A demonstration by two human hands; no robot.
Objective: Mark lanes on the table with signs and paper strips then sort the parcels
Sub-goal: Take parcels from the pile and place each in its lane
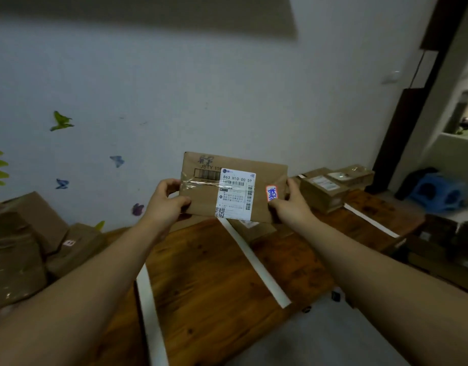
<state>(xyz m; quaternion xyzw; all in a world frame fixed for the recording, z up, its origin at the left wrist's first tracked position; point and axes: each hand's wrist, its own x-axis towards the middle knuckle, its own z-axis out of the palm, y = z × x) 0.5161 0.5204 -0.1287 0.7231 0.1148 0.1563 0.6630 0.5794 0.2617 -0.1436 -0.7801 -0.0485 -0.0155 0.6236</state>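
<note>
I hold a flat brown cardboard parcel up in the air above the far side of the wooden table. It carries a white shipping label and a small red-edged sticker with blue writing. My left hand grips its left edge and my right hand grips its right edge. Three white paper strips lie across the table: a left strip, a middle strip and a right strip. A parcel lies on the table right of the middle strip, partly hidden by the held one.
Brown parcels are piled at the left, one with a pink "B" sticker. More parcels are stacked at the table's far right. A blue stool and boxes stand on the floor to the right. The white wall behind bears butterfly stickers.
</note>
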